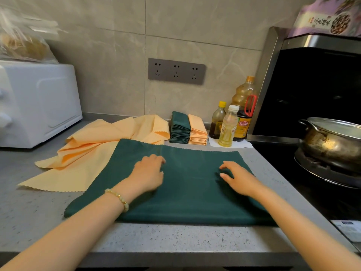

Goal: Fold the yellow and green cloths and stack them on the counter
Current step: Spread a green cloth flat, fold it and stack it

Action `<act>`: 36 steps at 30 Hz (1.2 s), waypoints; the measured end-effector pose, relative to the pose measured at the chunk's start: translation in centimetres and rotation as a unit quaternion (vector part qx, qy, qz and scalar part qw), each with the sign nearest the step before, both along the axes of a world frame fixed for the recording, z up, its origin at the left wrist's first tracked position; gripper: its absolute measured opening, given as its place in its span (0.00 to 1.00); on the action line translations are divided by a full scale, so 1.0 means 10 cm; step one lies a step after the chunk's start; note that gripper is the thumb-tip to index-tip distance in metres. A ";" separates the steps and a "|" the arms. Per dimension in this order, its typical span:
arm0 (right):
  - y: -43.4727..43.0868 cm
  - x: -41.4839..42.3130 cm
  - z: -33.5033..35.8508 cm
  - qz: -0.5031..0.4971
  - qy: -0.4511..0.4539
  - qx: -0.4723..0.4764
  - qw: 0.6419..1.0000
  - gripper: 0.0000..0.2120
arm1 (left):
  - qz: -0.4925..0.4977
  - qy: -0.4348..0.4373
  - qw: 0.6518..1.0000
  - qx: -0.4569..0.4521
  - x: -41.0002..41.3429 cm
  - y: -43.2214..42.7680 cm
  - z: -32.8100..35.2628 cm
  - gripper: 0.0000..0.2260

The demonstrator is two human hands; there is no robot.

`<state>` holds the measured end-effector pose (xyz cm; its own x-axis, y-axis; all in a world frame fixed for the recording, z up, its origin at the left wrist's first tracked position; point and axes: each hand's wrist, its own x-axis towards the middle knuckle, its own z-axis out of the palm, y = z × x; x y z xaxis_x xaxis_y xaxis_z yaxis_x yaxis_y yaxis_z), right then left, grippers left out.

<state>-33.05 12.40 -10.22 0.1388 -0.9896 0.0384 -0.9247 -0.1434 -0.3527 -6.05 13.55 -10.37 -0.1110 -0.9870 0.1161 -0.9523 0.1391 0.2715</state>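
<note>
Lying flat on table (175, 237) before you: green cloth (191, 194), near edge smooth, so probably folded once already; further folds left, I judge; your left grip (150, 173) and right grip (237, 178) rest on it, fingers loosely bent, tips down, nothing pinched as far as shows; loose yellow cloths (88, 153) heaped just left, unfolded, one partly under green; folded green stack (179, 128) and folded yellow stack (197, 132) touching, by wall.

Your speckled grey surface (175, 237) carries a spread green cloth (195, 202) overlapping loose yellow cloths (78, 163). Behind, you see a green stack (179, 128) touching a yellow stack (197, 132).
</note>
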 end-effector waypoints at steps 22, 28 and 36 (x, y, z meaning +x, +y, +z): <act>0.73 -0.42 -0.49 -0.094 0.108 0.017 0.990 0.28 | -0.062 -0.068 0.995 0.047 -0.61 0.53 -0.53 0.34; 0.74 -0.72 -0.39 -0.121 0.137 0.059 0.981 0.28 | -0.062 -0.074 0.994 0.048 -0.64 0.54 -0.51 0.31; 0.54 0.43 -0.25 0.004 0.000 -0.006 1.000 0.22 | -0.068 -0.066 0.994 0.050 -0.66 0.53 -0.52 0.26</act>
